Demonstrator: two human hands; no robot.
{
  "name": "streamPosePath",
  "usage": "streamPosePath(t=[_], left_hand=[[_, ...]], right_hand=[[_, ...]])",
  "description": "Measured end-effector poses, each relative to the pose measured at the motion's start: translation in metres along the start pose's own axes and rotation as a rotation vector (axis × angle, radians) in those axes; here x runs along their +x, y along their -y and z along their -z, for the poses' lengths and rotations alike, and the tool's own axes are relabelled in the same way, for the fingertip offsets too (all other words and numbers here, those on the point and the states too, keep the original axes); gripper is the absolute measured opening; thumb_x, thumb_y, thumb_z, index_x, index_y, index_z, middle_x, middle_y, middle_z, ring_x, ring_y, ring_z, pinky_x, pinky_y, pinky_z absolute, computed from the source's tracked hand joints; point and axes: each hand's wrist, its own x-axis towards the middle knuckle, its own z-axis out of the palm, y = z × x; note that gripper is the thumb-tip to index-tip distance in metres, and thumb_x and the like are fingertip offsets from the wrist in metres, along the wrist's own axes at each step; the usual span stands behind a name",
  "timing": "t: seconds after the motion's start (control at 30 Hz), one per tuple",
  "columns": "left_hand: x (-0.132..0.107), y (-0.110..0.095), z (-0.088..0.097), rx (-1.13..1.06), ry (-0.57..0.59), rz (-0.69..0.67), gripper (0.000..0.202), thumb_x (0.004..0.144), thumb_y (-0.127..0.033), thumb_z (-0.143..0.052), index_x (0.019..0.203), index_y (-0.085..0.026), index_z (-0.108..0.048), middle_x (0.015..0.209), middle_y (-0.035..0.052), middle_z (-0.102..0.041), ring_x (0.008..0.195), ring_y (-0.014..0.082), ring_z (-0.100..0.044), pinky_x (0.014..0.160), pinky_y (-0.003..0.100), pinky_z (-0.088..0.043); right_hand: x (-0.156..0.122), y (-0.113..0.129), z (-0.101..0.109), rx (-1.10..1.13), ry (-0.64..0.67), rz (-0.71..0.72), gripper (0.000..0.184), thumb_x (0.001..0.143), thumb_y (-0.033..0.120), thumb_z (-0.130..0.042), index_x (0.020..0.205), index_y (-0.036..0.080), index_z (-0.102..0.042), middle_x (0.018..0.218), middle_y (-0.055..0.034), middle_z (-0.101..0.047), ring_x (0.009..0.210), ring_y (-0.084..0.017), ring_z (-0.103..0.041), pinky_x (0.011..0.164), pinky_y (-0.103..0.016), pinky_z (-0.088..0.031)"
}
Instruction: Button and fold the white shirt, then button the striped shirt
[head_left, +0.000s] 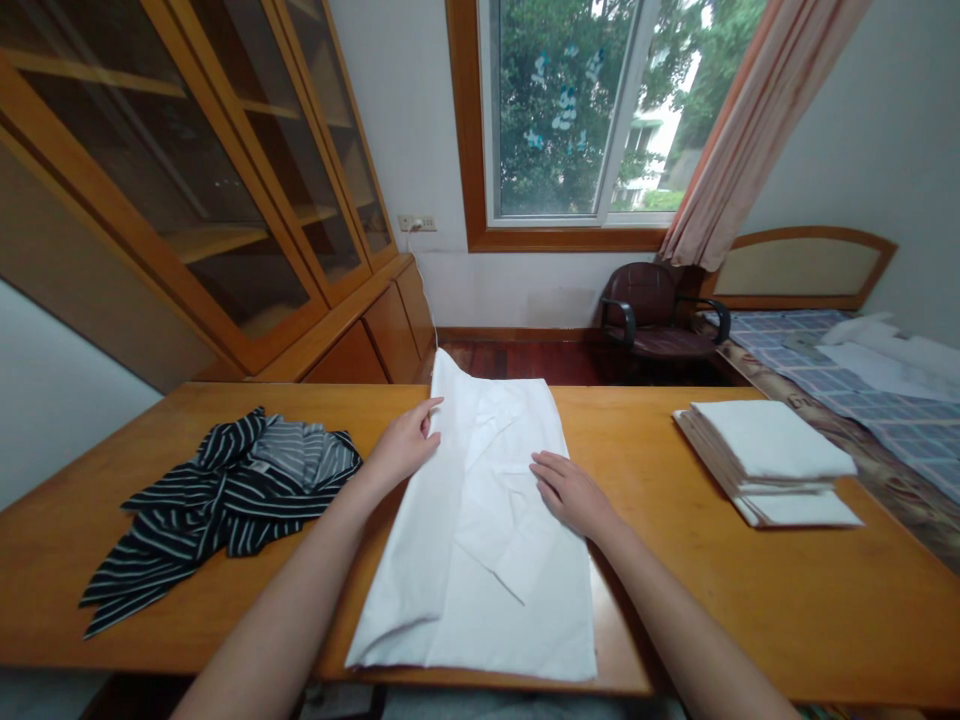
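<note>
A long white cloth (499, 560) lies lengthwise on the table in front of me, creased in the middle. Its left side is folded over, and the far left corner stands up a little. My left hand (409, 440) grips that left edge between thumb and fingers. On the right part of the cloth, my right hand (574, 495) rests palm down with its fingers stretched out. Whether the cloth is a single sheet or a bag, I cannot tell.
A crumpled black-and-white striped garment (225, 490) lies left on the wooden table (645, 620). At the right stands a stack of folded white pieces (772, 445). Beyond the table are a glass-fronted cabinet (322, 280), an armchair (652, 310) and a bed (795, 330).
</note>
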Motion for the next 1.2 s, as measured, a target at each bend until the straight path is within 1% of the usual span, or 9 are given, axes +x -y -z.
streamPosePath(t=[0.2, 0.33, 0.43, 0.57, 0.63, 0.73, 0.93, 1.07, 1.2], left_hand=[[0.003, -0.048, -0.030, -0.101, 0.017, -0.134, 0.054, 0.074, -0.009, -0.054, 0.127, -0.015, -0.063, 0.078, 0.0009, -0.060, 0.069, 0.0153, -0.056, 0.068, 0.027, -0.046], [-0.006, -0.066, -0.054, -0.315, 0.096, -0.217, 0.049, 0.083, -0.016, -0.056, 0.131, -0.019, -0.060, 0.094, 0.0039, -0.067, 0.074, 0.0134, -0.062, 0.073, 0.026, -0.052], [-0.012, -0.058, -0.071, -0.394, 0.108, -0.273, 0.038, 0.090, -0.024, -0.054, 0.127, -0.022, -0.063, 0.111, 0.0066, -0.068, 0.094, 0.0163, -0.066, 0.084, 0.029, -0.055], [-0.020, -0.022, -0.095, -0.276, -0.060, -0.246, 0.034, 0.094, -0.028, -0.050, 0.125, -0.023, -0.064, 0.130, 0.0078, -0.064, 0.125, 0.0233, -0.055, 0.112, 0.046, -0.040], [-0.026, -0.004, -0.109, -0.247, -0.064, -0.190, 0.037, 0.094, -0.030, -0.050, 0.129, -0.023, -0.062, 0.139, 0.0085, -0.058, 0.134, 0.0251, -0.048, 0.117, 0.048, -0.034], [-0.037, 0.011, -0.127, -0.299, -0.031, -0.102, 0.043, 0.095, -0.035, -0.049, 0.135, -0.021, -0.056, 0.145, 0.0113, -0.051, 0.137, 0.0252, -0.046, 0.118, 0.047, -0.033], [-0.048, 0.007, -0.142, -0.451, -0.075, -0.020, 0.046, 0.098, -0.035, -0.046, 0.142, -0.021, -0.047, 0.149, 0.0111, -0.046, 0.140, 0.0216, -0.041, 0.121, 0.042, -0.028], [-0.049, 0.005, -0.144, -0.498, -0.121, 0.006, 0.045, 0.097, -0.035, -0.048, 0.140, -0.022, -0.049, 0.147, 0.0111, -0.048, 0.139, 0.0217, -0.043, 0.119, 0.042, -0.030], [-0.050, 0.004, -0.144, -0.523, -0.126, 0.032, 0.045, 0.097, -0.035, -0.049, 0.140, -0.023, -0.049, 0.147, 0.0104, -0.048, 0.139, 0.0211, -0.043, 0.119, 0.041, -0.031]], right_hand=[[0.000, 0.000, 0.002, 0.010, -0.013, -0.017, 0.037, 0.095, 0.024, -0.049, 0.128, 0.022, -0.065, 0.137, -0.0086, -0.062, 0.128, -0.025, -0.055, 0.111, -0.047, -0.044], [-0.001, -0.002, 0.002, 0.028, -0.026, -0.031, 0.037, 0.096, 0.022, -0.047, 0.129, 0.022, -0.064, 0.134, -0.0094, -0.064, 0.126, -0.024, -0.057, 0.112, -0.047, -0.043], [-0.002, -0.004, 0.001, 0.019, -0.034, -0.081, 0.038, 0.098, 0.022, -0.044, 0.130, 0.020, -0.062, 0.131, -0.0103, -0.065, 0.124, -0.024, -0.058, 0.111, -0.046, -0.043], [-0.002, -0.006, 0.000, -0.033, -0.076, -0.192, 0.039, 0.097, 0.021, -0.041, 0.130, 0.016, -0.061, 0.127, -0.0134, -0.066, 0.121, -0.026, -0.058, 0.108, -0.045, -0.045], [-0.002, -0.007, 0.001, -0.038, -0.079, -0.202, 0.039, 0.096, 0.020, -0.041, 0.130, 0.015, -0.060, 0.126, -0.0136, -0.066, 0.121, -0.026, -0.058, 0.108, -0.045, -0.044], [-0.001, -0.005, 0.003, -0.025, -0.084, -0.203, 0.039, 0.095, 0.021, -0.043, 0.129, 0.017, -0.061, 0.125, -0.0132, -0.066, 0.120, -0.027, -0.057, 0.108, -0.047, -0.043], [0.006, 0.008, 0.002, 0.028, -0.096, -0.283, 0.035, 0.095, 0.030, -0.050, 0.126, 0.021, -0.064, 0.114, -0.0121, -0.071, 0.110, -0.030, -0.059, 0.099, -0.045, -0.044], [0.020, 0.020, -0.004, 0.164, -0.114, -0.427, 0.046, 0.090, 0.037, -0.057, 0.132, 0.019, -0.056, 0.105, -0.0125, -0.071, 0.097, -0.029, -0.063, 0.089, -0.040, -0.048], [0.037, 0.023, -0.009, 0.337, -0.123, -0.558, 0.052, 0.084, 0.037, -0.061, 0.132, 0.020, -0.049, 0.086, -0.0056, -0.069, 0.077, -0.024, -0.065, 0.072, -0.032, -0.049]])
